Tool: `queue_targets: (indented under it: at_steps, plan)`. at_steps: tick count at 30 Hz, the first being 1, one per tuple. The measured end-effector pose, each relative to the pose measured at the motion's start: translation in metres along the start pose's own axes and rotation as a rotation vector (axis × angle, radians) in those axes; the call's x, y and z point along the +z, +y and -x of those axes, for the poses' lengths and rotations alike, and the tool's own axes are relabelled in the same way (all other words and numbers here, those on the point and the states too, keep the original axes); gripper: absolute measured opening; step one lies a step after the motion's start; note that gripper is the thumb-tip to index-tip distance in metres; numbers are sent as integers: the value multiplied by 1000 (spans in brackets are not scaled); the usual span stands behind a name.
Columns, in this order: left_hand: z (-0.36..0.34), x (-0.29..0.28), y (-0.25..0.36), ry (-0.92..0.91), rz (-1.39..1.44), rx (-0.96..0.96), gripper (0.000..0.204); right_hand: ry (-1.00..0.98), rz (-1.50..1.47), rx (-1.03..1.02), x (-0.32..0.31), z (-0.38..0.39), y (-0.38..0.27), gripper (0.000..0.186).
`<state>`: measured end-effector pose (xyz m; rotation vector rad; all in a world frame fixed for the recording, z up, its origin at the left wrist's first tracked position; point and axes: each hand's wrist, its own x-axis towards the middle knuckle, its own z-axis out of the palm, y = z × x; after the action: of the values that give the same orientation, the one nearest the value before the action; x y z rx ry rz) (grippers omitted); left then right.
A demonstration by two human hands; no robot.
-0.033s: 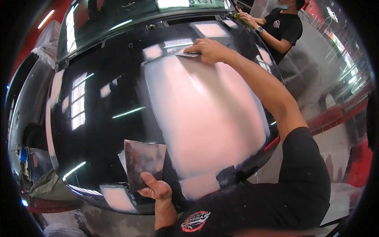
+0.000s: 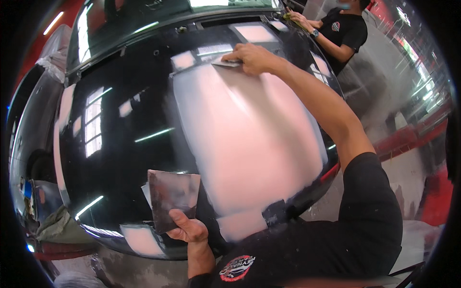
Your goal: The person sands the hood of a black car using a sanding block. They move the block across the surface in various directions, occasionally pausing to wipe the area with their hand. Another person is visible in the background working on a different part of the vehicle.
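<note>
Before me is a black car hood [image 2: 129, 158] with a large pink layer of body filler [image 2: 259, 149] on its right half. My right hand [image 2: 254, 58] reaches to the far edge of that layer, closed on a flat putty spreader [image 2: 224, 62] whose edge lies at the surface. My left hand [image 2: 192, 230] grips a dark square putty board [image 2: 174, 192], smeared with pinkish filler, above the hood's near part. The thumb lies on the board's face; the other fingers are mostly hidden. Behind the board's left edge shows a pale flat piece [image 2: 147, 193] I cannot identify.
Smaller pink patches [image 2: 141, 240] dot the hood. At the far right a co-worker in a black shirt [image 2: 348, 36] has both hands on a greenish cloth [image 2: 288, 17]. A dark car [image 2: 33, 125] stands close on the left, and a red rail [image 2: 408, 141] runs along the right.
My view has shifted very slightly, and my right hand with the spreader appears a few pixels higher. Both grips look the same.
</note>
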<state>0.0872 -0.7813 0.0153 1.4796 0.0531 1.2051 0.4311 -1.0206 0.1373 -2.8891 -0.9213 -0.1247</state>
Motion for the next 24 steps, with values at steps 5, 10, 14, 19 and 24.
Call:
queue_targets:
  at_steps: [5,10,14,19,24]
  plan:
    - [4,3,1,78,74,-68,38,-62,-1,50,-6,55,-2,64]
    - [16,-10,-12,164,142,-194,43,-82,-28,20,-9,193,-41,59]
    - [24,-23,-27,65,-203,-83,56,-158,-29,95,-9,252,-71,64]
    - [22,-14,-25,32,-10,-78,42,-104,-179,103,-49,231,-62,64]
    - [8,2,-3,-33,137,-117,36,176,-25,-67,-38,117,-55,59]
